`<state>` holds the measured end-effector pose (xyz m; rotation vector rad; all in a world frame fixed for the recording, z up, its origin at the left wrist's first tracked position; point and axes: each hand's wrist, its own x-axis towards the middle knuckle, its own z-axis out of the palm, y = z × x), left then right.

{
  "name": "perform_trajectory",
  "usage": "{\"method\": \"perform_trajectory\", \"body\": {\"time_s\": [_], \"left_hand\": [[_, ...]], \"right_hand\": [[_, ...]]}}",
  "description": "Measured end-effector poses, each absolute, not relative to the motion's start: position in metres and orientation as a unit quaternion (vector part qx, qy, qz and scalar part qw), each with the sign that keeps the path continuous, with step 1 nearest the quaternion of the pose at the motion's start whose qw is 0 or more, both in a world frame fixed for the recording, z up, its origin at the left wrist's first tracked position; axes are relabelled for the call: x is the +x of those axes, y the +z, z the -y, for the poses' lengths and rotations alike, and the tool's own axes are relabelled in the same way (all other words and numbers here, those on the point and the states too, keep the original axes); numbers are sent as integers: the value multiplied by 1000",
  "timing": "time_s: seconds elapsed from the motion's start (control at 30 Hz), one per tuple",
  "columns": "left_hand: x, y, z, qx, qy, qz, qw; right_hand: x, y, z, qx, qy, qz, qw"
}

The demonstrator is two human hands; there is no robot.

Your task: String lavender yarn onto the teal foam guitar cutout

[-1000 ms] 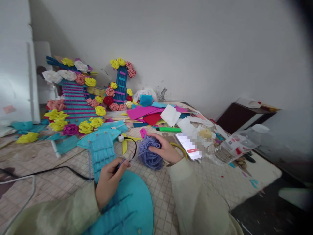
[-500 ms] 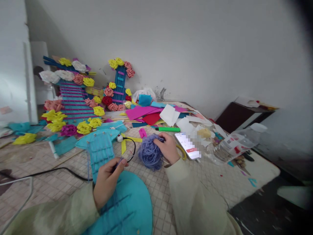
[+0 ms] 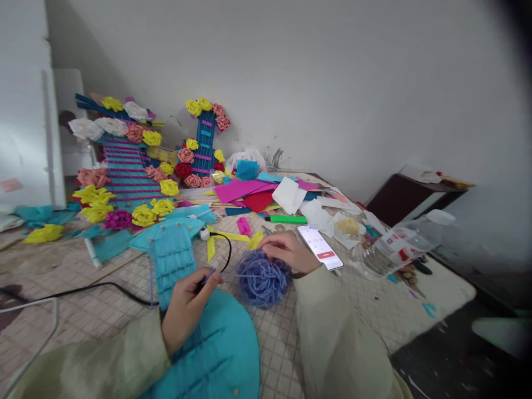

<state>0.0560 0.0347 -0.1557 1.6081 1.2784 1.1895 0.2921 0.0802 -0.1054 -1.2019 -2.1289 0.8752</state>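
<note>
My left hand point(image 3: 189, 310) is pinched shut on purple yarn above a turquoise guitar-like shape point(image 3: 220, 343), whose neck carries rows of folded strips and strands. To its right a ball of purple yarn point(image 3: 262, 280) rests on the tiled table. My right hand point(image 3: 291, 252) is at the ball's upper right edge, fingers bent together over it; what its fingertips pinch is too small to make out. A loose strand crosses the top of the ball.
Flower-trimmed shapes point(image 3: 128, 160) lean at the back left. Colored papers point(image 3: 236, 190), a green marker point(image 3: 287, 220), a lit phone point(image 3: 320, 246) and a plastic bottle point(image 3: 399, 246) lie beyond my hands. A black cable point(image 3: 103, 286) crosses the left side.
The yarn ball has shifted right and slightly toward me. My right hand has moved slightly right, from gripping the ball's side to its upper edge. My left hand has barely moved.
</note>
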Motion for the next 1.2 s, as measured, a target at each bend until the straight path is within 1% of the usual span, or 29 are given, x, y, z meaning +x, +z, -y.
{"method": "perform_trajectory", "body": {"time_s": [0.2,0.3,0.37,0.47,0.67,0.8,0.93,1.03,1.1,1.2], "left_hand": [[56,-158,-34,648,461,-495,350],[57,-158,-33,663,456,-489,336],[58,-157,-32,674,453,-485,325],[58,-156,-31,689,451,-477,307],[57,-155,-27,732,443,-442,270],[56,-155,-23,750,436,-423,260],[54,-153,-24,743,438,-439,252],[53,-154,-26,732,440,-456,249],[53,-157,-28,724,440,-469,251],[55,-161,-31,713,435,-482,264]], "right_hand": [[305,-118,-82,-434,357,815,142],[301,-122,-80,-447,323,827,113],[294,-123,-79,-458,292,832,114],[281,-123,-79,-476,258,825,158],[279,-128,-94,-599,118,707,356],[296,-130,-107,-621,89,638,446],[318,-128,-111,-626,108,581,509],[325,-131,-112,-619,152,554,535],[322,-134,-112,-606,203,553,536],[309,-137,-108,-557,311,583,503]]}}
